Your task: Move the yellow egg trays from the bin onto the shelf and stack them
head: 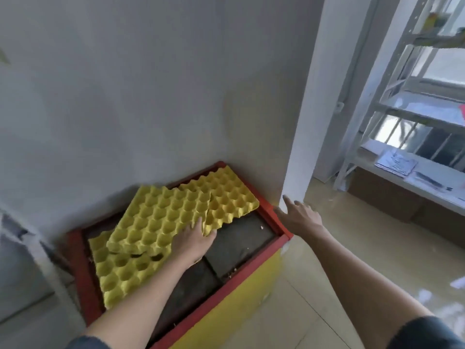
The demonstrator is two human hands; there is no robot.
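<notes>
A bin (254,264) with a red rim and yellow side stands against the grey wall. Three yellow egg trays lie in it: one (156,222) in the middle on top, one (234,195) tilted at the far right, one (120,275) lower at the near left. My left hand (193,241) grips the near edge of the middle tray, fingers curled around it. My right hand (300,215) hovers open beside the bin's right corner, fingers spread, holding nothing. The white metal shelf (412,117) stands at the far right.
Dark slabs (239,238) line the bottom of the bin. A white pillar (307,122) rises between bin and shelf. Papers (397,163) lie on the low shelf board, cardboard boxes (392,197) under it. The floor is pale tile.
</notes>
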